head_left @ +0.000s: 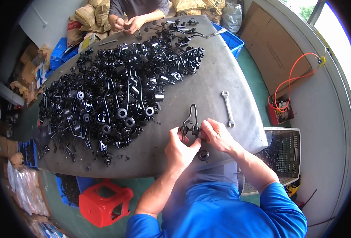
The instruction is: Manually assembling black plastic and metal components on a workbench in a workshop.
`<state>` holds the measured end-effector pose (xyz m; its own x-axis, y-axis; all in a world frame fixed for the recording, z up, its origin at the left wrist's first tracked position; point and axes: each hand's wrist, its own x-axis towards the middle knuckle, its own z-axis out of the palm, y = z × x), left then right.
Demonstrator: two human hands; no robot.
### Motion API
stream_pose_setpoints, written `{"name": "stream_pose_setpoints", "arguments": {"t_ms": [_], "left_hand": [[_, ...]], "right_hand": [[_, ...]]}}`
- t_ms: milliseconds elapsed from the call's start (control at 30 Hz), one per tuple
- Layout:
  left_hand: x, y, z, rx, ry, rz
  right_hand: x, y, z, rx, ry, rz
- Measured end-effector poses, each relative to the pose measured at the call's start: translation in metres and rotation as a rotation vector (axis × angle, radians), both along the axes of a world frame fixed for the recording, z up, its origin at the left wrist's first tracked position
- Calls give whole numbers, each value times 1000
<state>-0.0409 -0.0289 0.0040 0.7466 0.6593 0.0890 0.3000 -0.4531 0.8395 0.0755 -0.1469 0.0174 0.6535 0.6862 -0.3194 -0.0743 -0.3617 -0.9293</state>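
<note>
Close to the table's near edge, my left hand [178, 150] is closed around a black metal bracket with a bent wire loop [193, 115]. The loop points away from me. At the bracket's right end, my right hand [216, 135] pinches with thumb and fingers; whether a separate small piece sits between them is hidden. Just below both hands lies a black ring-shaped part [203, 155]. An open-ended wrench [228, 109] rests on the grey tabletop [211, 89], to the right of the bracket.
A large heap of black metal parts [116, 87] covers the table's left and middle. Across it, another person's hands [129, 24] work on a small part. A red stool [104, 204] stands below left, a grey crate [288, 152] at right, a blue bin [231, 41] beyond.
</note>
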Motion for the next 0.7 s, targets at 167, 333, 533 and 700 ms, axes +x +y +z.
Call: {"name": "stream_pose_setpoints", "arguments": {"t_ms": [167,333,533,700], "left_hand": [[2,-4,5,-45,11,-9],[3,-5,5,-3,14,8],[6,-10,3,52,75,-4],[6,5,-13,-20,33,-105]], "right_hand": [[1,-2,-2,39,-237,9],[-3,-3,-2,90,-324,34],[13,-6,-3,-70,-197,45],[52,-41,-7,-218,-895,-258]]}}
